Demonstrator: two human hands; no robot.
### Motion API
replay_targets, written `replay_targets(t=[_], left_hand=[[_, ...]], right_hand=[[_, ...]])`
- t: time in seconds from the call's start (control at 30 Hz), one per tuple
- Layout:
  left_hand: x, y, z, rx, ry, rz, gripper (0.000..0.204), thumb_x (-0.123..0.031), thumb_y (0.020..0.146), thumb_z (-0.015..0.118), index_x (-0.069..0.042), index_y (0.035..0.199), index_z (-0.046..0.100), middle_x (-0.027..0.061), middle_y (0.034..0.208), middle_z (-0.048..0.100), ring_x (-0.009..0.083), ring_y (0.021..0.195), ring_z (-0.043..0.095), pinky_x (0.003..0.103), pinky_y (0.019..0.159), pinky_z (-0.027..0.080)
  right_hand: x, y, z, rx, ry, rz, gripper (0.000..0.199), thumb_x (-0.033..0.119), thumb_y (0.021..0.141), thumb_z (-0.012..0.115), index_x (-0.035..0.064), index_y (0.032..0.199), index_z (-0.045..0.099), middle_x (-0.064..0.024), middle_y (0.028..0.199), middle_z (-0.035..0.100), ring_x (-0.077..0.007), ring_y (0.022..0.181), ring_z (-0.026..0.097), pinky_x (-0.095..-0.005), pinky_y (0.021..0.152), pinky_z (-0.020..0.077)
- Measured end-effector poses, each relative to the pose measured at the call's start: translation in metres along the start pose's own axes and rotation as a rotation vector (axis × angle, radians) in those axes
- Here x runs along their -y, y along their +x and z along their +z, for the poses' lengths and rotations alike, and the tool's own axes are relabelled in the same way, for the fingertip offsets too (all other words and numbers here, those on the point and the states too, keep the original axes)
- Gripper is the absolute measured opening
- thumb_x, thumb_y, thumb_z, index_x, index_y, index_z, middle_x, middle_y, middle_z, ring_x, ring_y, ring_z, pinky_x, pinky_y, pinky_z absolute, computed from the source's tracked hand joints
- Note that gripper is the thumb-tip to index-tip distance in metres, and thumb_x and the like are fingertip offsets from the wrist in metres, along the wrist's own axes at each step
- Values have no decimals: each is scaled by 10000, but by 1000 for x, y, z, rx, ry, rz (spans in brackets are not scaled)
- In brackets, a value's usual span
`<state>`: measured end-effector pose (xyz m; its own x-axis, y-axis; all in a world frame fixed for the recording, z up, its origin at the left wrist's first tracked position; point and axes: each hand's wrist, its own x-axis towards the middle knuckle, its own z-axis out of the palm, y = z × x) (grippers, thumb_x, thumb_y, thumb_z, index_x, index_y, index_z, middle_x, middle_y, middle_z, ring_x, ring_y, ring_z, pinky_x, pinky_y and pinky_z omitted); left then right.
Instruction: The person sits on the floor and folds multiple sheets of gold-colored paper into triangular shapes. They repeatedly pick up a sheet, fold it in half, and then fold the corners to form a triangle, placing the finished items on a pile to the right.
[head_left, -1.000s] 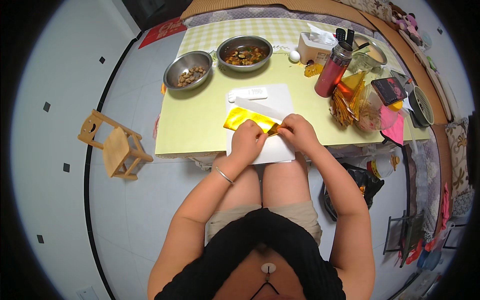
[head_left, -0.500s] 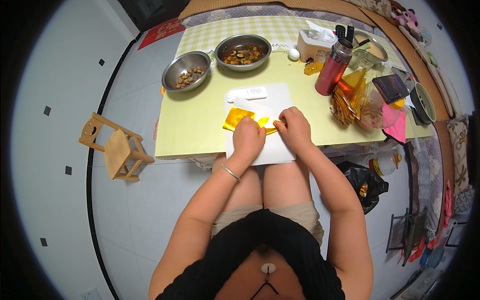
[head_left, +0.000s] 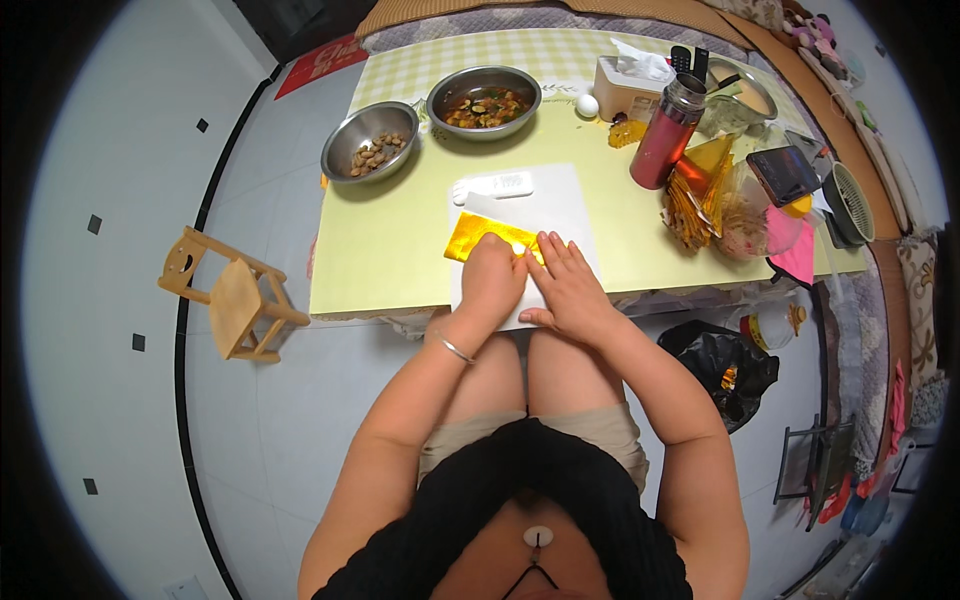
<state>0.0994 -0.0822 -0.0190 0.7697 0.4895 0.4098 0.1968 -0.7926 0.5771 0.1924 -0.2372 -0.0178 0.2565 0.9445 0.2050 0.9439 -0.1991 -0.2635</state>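
The curled left hand (head_left: 492,275) holds gold paper (head_left: 472,236), seemingly part-folded, left end flat; the right hand (head_left: 572,295) presses, open, gripping nothing.

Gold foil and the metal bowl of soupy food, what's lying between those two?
The head view shows, from the gold foil toward the bowl: a pale strip, a white oblong object on white paper, then bare tablecloth.

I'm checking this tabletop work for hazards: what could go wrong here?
The shiny gold foil-like strip could crease or tear between the left hand curled over it and the flattened right hand. The flat white rectangular sheet juts past the pale green table's near edge, so pressing there might shift it. The dark rectangular phone sits tilted on clutter at right; a bump could slide it.
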Motion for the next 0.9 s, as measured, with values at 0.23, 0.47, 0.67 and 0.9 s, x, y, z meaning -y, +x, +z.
replay_targets(t=[0.23, 0.47, 0.67, 0.9], left_hand=[[25, -12, -78, 118, 135, 424, 444, -273, 740, 788, -33, 1099, 682, 157, 1196, 652, 363, 1137, 590, 504, 1009, 444], [30, -38, -88, 281, 113, 516, 464, -217, 743, 775, -53, 1165, 674, 152, 1264, 629, 345, 1145, 590, 510, 1043, 431], [47, -32, -68, 182, -106, 386, 225, -115, 776, 742, -54, 987, 697, 107, 985, 697, 308, 945, 640, 438, 858, 499], [39, -9, -60, 102, -250, 30, 194, -134, 803, 785, -52, 965, 717, 82, 806, 686, 269, 804, 611, 387, 755, 509]], right_hand=[[-15, -2, -30, 159, 62, -175, 744, 610, 844, 684, 290, 1495, 518, -254, 1626, 283, -487, 1518, 194, -698, 1186, 102], [-55, 1, -44, 65, 308, -220, 323, 295, 854, 741, 161, 1147, 770, -172, 1453, 558, -391, 1438, 408, -607, 1211, 223], [15, -2, -22, -248, 200, -118, 329, 263, 779, 792, 75, 1019, 667, -133, 1228, 636, -434, 1249, 539, -507, 1083, 411], [31, 11, 8, -439, 315, 153, 170, 140, 790, 766, 5, 811, 666, -168, 1140, 662, -372, 1066, 593, -462, 961, 472]])
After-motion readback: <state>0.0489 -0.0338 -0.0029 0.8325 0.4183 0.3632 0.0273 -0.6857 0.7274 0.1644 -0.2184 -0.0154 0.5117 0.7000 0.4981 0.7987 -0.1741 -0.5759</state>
